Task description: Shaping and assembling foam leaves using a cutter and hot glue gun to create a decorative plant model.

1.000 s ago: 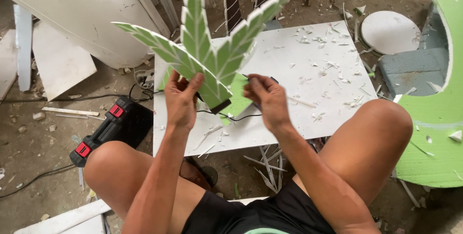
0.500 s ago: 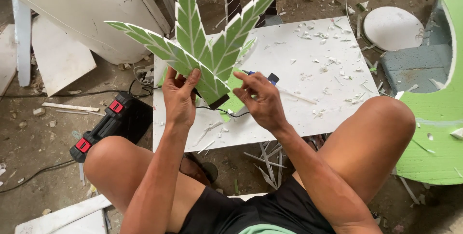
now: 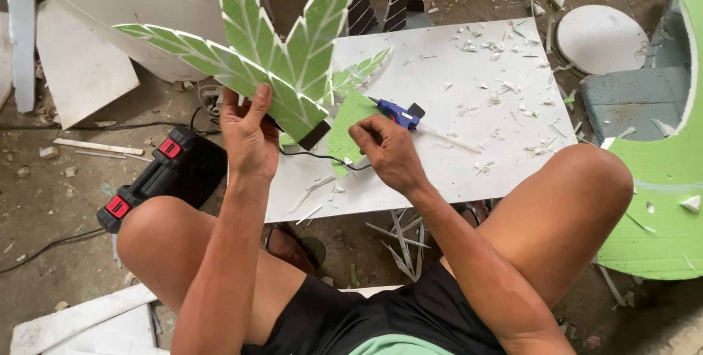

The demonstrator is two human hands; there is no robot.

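Green foam leaf (image 3: 271,55) is sitting in my left hand (image 3: 249,135); my fingers are wrapping around its dark stem end and holding it up, tips pointing to twelve o'clock. At three o'clock from that hand, my right hand (image 3: 387,151) is hanging just over the white board (image 3: 469,128), fingers curled together, and I cannot tell if it is pinching the thin black cord (image 3: 322,157) beside it. A blue glue gun (image 3: 399,113) is lying on the board, near that hand at twelve o'clock. A second green leaf piece (image 3: 348,124) is lying flat between both hands. At nine o'clock, a black and red tool case (image 3: 165,176) is resting on the floor.
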